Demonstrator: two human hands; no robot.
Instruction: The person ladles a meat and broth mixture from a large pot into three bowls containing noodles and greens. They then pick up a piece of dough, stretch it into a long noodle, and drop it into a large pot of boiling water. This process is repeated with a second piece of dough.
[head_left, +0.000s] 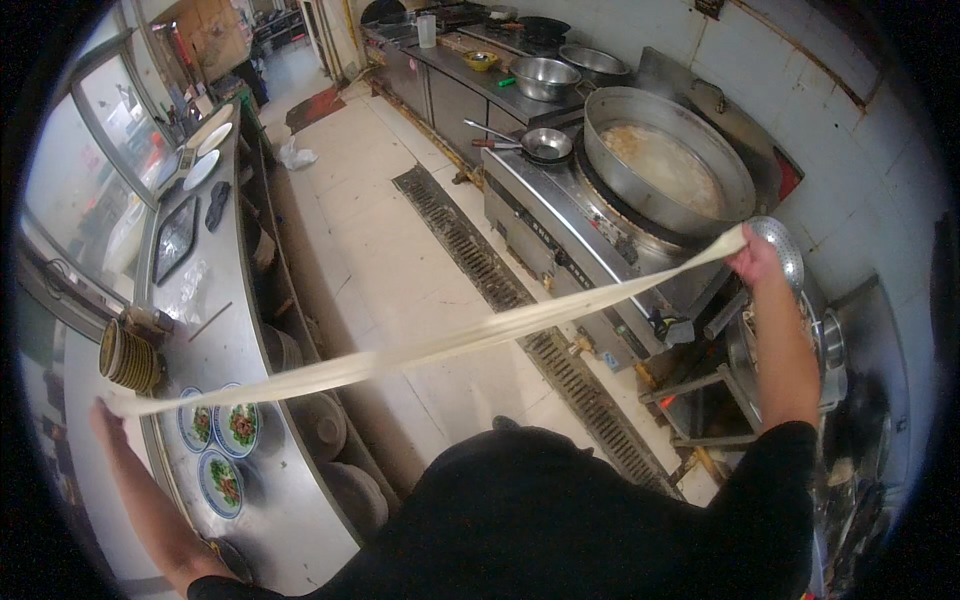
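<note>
A long, flattened band of pale dough (480, 337) stretches through the air between my two hands, with both arms spread wide. My left hand (109, 420), at the far left beyond the steel counter, grips one end. The other end is in my right hand (752, 259), raised beside the big round pot (667, 161) of cloudy, steaming liquid on the stove. Close to my left hand, three blue-rimmed bowls (220, 482) holding chopped greens and meat stand on the counter. A perforated metal strainer (776, 251) lies just behind my right hand.
The steel counter (285, 517) on the left bears stacked yellowish bowls (127, 356), a black tray (176, 238) and white plates (202, 169). A drain grate (480, 270) crosses the tiled floor. On the stove side are a small pan (546, 144) and steel basins (544, 78); a metal stand (705, 394) sits lower right.
</note>
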